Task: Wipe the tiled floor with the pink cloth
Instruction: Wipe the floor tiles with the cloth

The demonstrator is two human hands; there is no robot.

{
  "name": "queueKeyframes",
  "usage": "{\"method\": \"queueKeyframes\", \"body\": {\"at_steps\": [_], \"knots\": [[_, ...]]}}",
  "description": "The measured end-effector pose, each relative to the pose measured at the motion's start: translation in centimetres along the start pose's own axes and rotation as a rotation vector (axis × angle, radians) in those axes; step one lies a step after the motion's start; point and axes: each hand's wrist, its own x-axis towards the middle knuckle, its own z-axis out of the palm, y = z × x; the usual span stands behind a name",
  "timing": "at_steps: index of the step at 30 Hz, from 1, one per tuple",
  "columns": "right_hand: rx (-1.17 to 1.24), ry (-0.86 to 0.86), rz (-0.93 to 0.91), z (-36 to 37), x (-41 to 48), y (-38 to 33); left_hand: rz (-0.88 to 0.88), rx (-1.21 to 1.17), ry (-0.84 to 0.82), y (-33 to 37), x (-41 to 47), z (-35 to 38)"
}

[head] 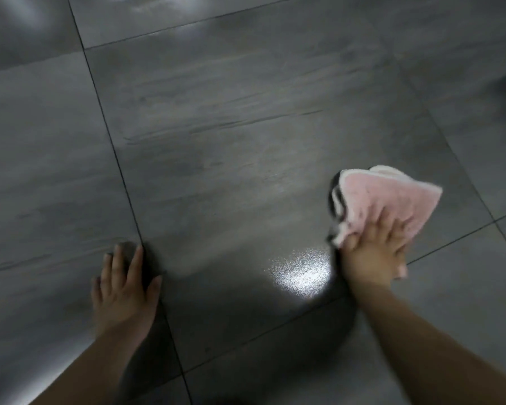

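Head view: the tiled floor fills the whole frame, large dark grey glossy tiles with faint streaks, split by thin dark grout lines that run on a slant; one long grout line drops from the upper left toward the bottom centre, and another crosses it from the lower middle up toward the right edge.

The left hand sits in the lower left of the frame, laid flat on the floor with the fingers spread wide and pointing up-frame; it holds nothing; the index fingertip lies right at the long grout line, and the bare forearm runs off the bottom left corner.

The right hand is at the right of centre, palm down, fingers splayed and pressing on the pink cloth; the cloth lies bunched on the floor under and beyond the fingers, fanning toward the upper right, with a paler white edge along its top and a dark striped patch on its left side; hand and cloth are slightly blurred.

A bright glare spot shines on the tile just left of the right wrist, between the two hands; softer reflections show along the top edge of the frame.
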Motion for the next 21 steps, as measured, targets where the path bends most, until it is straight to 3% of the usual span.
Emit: {"method": "queueKeyframes", "body": {"at_steps": [2, 6, 8, 10, 13, 17, 19, 21], "knots": [[-0.016, 0.133, -0.175, 3.1, -4.2, -4.0, 0.059, -0.003, 0.059, 0.8, -0.3, 0.3], [-0.083, 0.057, -0.842, 5.3, -8.0, -7.8, 0.145, -0.015, 0.106, 3.0, 0.7, 0.5], [-0.139, 0.036, -0.997, 4.2, -4.0, -5.2, 0.164, -0.013, 0.102, 3.7, 1.6, 0.6], [-0.188, 0.079, -0.841, 2.5, 0.6, -0.6, 0.187, -0.002, 0.086, 4.3, 2.3, 0.7], [-0.085, 0.141, -0.272, -1.2, 5.4, 6.4, 0.152, -0.035, 0.061, 5.9, 4.0, 1.2], [0.113, 0.134, 0.32, -2.4, 6.1, 4.2, 0.04, -0.074, 0.083, 7.7, 6.0, 2.5], [0.1, 0.145, 0.308, -0.6, 5.8, -1.8, 0.027, -0.052, 0.106, 8.0, 6.0, 2.9], [0.061, 0.189, 0.0, 2.5, 4.5, -8.0, 0.034, -0.039, 0.086, 7.7, 6.2, 2.7]]}}
